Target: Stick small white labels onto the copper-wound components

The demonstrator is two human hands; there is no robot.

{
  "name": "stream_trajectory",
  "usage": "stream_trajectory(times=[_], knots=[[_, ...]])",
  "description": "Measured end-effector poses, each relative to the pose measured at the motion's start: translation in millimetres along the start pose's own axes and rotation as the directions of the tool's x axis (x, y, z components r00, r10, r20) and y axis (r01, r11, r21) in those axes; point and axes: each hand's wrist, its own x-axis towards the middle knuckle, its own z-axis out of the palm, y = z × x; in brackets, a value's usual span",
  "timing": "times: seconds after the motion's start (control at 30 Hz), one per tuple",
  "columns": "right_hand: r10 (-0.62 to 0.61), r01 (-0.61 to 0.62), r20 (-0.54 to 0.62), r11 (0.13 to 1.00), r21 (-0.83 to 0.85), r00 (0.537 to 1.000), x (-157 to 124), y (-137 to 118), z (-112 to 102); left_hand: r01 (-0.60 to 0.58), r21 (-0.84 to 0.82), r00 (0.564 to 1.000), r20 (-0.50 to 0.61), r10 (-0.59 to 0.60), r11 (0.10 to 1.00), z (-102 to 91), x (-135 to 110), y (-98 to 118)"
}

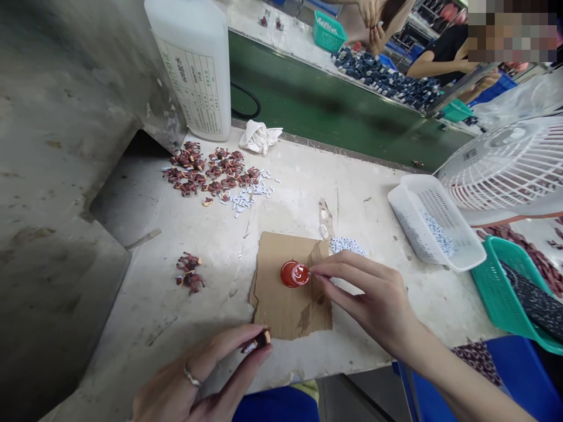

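Note:
My left hand (193,375) is at the bench's near edge, pinching a small dark piece with a pale tip (257,341) between thumb and fingers. My right hand (365,287) reaches over a torn cardboard sheet (285,310), its fingertips pinched at a glossy red cup (294,274) and seeming to hold a tiny pale piece (309,272). Small white pieces (347,246) lie heaped at the cardboard's far edge. Dark red figures lie in a large cluster (206,170) and a smaller one (190,272), with white pieces (246,196) beside the large cluster.
The scuffed white workbench (360,176) holds a plastic jug (193,64), a crumpled cloth (259,136), a white perforated basket (433,223) and a green basket (497,299). A white fan (505,167) stands at right. A grey metal panel (57,176) rises at left. A co-worker's hands (373,23) show beyond.

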Motion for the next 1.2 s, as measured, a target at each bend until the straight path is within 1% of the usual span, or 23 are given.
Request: stream_trajectory(times=[0.1, 0.13, 0.17, 0.23, 0.3, 0.33, 0.43, 0.57, 0.73, 0.87, 0.93, 1.03, 1.1, 1.2], knots=[[-0.018, 0.018, -0.001, 1.000, -0.011, 1.000, -1, 1, -1, -0.117, -0.070, 0.993, -0.003, 0.117, 0.991, 1.2, 2, -2], [-0.019, 0.019, -0.010, 1.000, -0.008, 1.000, -2, 0, -1, -0.137, -0.101, 0.990, -0.001, 0.138, 0.985, 1.8, 3, -2], [-0.012, 0.012, -0.024, 1.000, 0.005, 1.000, -2, -1, -1, -0.132, -0.128, 0.991, 0.004, 0.133, 0.983, 2.4, 4, -1], [0.022, -0.017, -0.063, 0.998, 0.068, 0.998, -3, -8, -1, -0.063, -0.165, 0.998, 0.000, 0.064, 0.984, 4.1, 5, 3], [0.060, -0.044, -0.086, 0.984, 0.173, 0.994, -4, -17, -1, -0.044, -0.186, 0.999, -0.030, 0.039, 0.982, 6.4, 6, 7], [0.071, -0.050, -0.082, 0.972, 0.227, 0.994, -5, -22, -1, -0.050, -0.187, 0.999, -0.030, 0.046, 0.981, 7.5, 5, 9], [0.053, -0.037, -0.035, 0.937, 0.348, 0.998, -6, -36, 1, -0.039, -0.215, 0.999, -0.017, 0.036, 0.976, 10.5, 5, 15], [0.005, 0.005, -0.023, 0.907, 0.422, 1.000, -7, -44, 7, 0.022, -0.280, 1.000, 0.012, -0.019, 0.960, 12.7, 8, 20], [0.035, -0.020, -0.026, 0.896, 0.443, 0.999, -6, -45, 13, -0.041, -0.287, 0.999, 0.020, 0.049, 0.957, 12.8, 10, 19], [0.056, -0.050, 0.000, 0.888, 0.458, 0.998, -5, -46, 14, -0.014, -0.263, 0.998, 0.060, 0.030, 0.965, 12.6, 10, 19], [0.054, -0.058, 0.020, 0.884, 0.463, 0.998, -5, -46, 13, -0.007, -0.261, 0.999, 0.049, 0.020, 0.965, 12.3, 10, 19], [0.051, -0.075, 0.067, 0.894, 0.441, 0.996, -5, -45, 13, -0.031, -0.224, 0.998, 0.037, 0.040, 0.974, 11.8, 10, 19], [0.020, -0.051, 0.082, 0.915, 0.400, 0.996, -6, -45, 12, -0.057, -0.198, 0.997, 0.043, 0.067, 0.979, 11.3, 11, 18], [-0.064, 0.032, 0.101, 0.956, 0.293, 0.993, -6, -45, 7, -0.081, -0.189, 0.995, 0.049, 0.092, 0.979, 9.5, 11, 15]])
